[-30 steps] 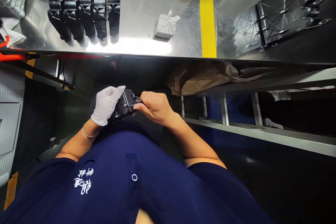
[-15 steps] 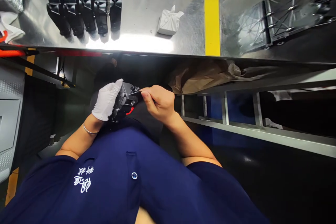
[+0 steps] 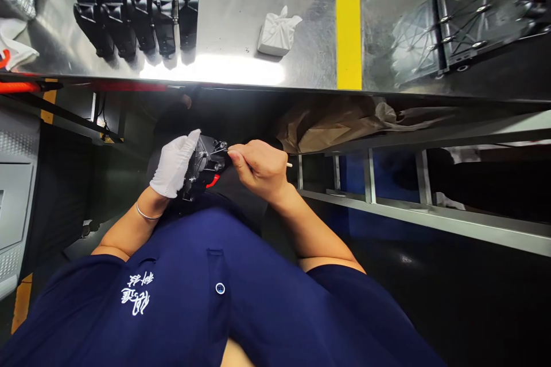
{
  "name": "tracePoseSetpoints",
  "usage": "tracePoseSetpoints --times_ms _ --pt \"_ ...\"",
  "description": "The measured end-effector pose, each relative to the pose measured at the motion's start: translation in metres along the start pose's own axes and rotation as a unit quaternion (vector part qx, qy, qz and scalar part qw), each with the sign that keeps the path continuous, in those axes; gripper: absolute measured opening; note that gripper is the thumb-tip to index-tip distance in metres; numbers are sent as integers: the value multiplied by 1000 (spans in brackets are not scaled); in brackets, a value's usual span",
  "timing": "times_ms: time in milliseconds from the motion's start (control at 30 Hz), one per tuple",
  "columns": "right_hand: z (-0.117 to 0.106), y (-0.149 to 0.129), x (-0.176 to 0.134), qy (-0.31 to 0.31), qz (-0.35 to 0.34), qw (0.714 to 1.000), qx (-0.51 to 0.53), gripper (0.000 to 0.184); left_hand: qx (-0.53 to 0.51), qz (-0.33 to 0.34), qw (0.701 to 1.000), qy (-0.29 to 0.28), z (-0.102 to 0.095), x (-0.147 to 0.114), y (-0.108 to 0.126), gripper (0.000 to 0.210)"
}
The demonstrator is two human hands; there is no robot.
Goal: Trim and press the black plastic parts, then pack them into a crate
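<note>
My left hand, in a white glove, is closed around the edge of a black ribbed moulded part held above my lap. Facing it from the right is my bare right hand, its thumb and fingers pinched together on a thin tool. The tool's pale rear end sticks out behind the hand; most of its length is hidden in the fist. Its narrow front end reaches the upper right corner of the moulded part, though I cannot tell whether they touch. Something red shows just beneath the part.
Rows of black moulded parts stand on the metal table ahead. A white wrapped bundle sits near its front edge, left of a yellow stripe. More ribbed parts lie right. Brown bagging and a metal frame are below.
My right hand has turned slightly, and the tool's pale rear end now shows behind it. The left hand and the moulded part have hardly moved.
</note>
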State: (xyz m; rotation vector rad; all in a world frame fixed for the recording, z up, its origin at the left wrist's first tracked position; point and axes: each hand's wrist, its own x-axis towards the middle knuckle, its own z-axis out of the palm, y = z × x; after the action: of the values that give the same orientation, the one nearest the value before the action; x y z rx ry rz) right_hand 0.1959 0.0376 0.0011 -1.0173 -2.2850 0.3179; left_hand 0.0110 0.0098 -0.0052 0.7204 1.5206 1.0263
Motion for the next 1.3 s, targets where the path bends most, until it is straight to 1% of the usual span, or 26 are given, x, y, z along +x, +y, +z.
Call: tracePoseSetpoints --times_ms 233,300,400,500,567,600,667,700,767,867,1000,1133,1300 --pt "0 -1 0 11 -42 998 52 23 14 -5 1000 1 0 1 0 40" --pt "1 -1 -1 -1 -38 996 75 24 6 -4 1000 5 0 1 -1 40" --pt "0 -1 0 -43 -11 990 135 28 -12 -4 1000 11 0 0 -1 40" --pt "-5 0 3 -84 -8 968 237 30 -30 -9 1000 1 1 -2 1 38" --pt "-8 0 5 -76 -19 961 266 29 -31 -7 999 -2 1 -3 3 38" --pt "-9 -1 6 -61 -21 965 255 28 -28 -4 1000 -1 1 -3 4 38" --pt "-9 -3 6 -32 -14 980 198 27 -24 8 1000 5 1 -3 5 39" --pt "-9 -3 6 -27 -9 986 167 27 -23 14 1000 9 0 -3 5 40" --pt "-8 -5 5 -36 -2 991 129 29 -24 25 999 18 -1 -3 4 42" --pt "-10 -5 4 -71 12 986 147 32 -22 36 999 32 -1 -4 3 45" --pt "-15 -4 6 -126 58 970 198 38 -22 43 998 51 1 -5 5 47" --pt "-17 -3 5 -150 82 962 215 41 -15 55 997 53 2 -5 6 48" --pt "-16 -2 5 -177 79 956 220 42 -12 56 997 55 2 -5 4 46"
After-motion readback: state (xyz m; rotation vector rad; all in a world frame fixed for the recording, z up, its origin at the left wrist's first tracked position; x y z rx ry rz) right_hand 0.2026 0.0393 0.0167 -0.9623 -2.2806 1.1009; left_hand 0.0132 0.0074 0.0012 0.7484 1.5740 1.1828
